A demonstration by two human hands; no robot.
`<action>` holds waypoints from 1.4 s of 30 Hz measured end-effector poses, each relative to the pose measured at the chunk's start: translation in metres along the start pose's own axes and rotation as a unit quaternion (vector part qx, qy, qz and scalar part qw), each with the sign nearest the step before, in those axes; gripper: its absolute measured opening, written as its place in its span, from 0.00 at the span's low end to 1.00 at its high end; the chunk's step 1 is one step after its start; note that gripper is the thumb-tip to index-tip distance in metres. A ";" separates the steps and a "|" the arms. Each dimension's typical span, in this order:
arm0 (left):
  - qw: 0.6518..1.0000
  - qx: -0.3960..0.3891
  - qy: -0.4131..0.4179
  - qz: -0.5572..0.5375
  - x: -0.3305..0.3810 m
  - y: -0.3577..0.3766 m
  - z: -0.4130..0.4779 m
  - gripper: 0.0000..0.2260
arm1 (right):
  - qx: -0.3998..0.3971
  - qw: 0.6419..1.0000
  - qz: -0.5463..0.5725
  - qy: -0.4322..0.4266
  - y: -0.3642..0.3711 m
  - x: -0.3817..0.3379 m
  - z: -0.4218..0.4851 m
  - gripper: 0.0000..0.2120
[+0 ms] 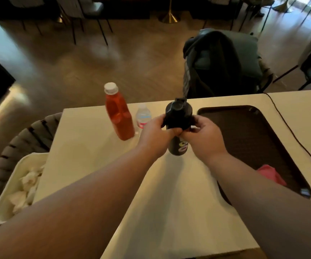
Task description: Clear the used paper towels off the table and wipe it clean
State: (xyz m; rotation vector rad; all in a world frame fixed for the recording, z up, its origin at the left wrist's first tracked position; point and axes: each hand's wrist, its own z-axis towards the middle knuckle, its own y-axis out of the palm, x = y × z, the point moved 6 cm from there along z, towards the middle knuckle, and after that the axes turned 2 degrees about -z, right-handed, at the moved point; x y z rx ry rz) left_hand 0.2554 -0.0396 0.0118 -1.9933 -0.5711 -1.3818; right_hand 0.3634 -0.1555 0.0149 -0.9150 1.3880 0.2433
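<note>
Judging by the crumpled paper towels (23,186) lying in the bin (3,200) beside the tabletop's left edge, clearing appears done; none are seen on the tabletop (87,146). A black bottle (178,118) is gripped near its top by both the left hand (156,135) and the right hand (205,139), toward the far edge. Wiping seems left to do: a pink cloth (270,174) lies untouched in the tray (244,128) along the right edge, and a red bottle (119,116) and water bottle (143,116) stand near the far left corner.
</note>
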 end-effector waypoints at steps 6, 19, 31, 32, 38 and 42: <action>0.995 0.066 -0.051 -0.061 -0.059 -0.087 -0.046 0.24 | -0.074 0.996 0.040 -0.002 0.100 -0.016 -0.030 0.19; 0.982 0.157 -0.049 -0.089 -0.102 -0.205 -0.046 0.23 | -0.140 0.989 0.044 -0.018 0.229 -0.059 -0.017 0.20; 0.984 0.158 -0.049 -0.067 -0.099 -0.249 0.015 0.24 | -0.102 0.994 0.041 -0.016 0.277 -0.077 0.035 0.20; 0.984 0.155 -0.049 -0.069 -0.099 -0.250 0.019 0.25 | -0.096 0.995 0.035 -0.015 0.278 -0.078 0.037 0.20; 0.985 0.143 -0.050 -0.079 -0.103 -0.254 0.033 0.25 | -0.074 0.997 0.018 -0.011 0.281 -0.082 0.044 0.18; 0.986 0.142 -0.049 -0.067 -0.105 -0.255 0.032 0.29 | -0.065 0.998 0.011 -0.015 0.279 -0.087 0.036 0.19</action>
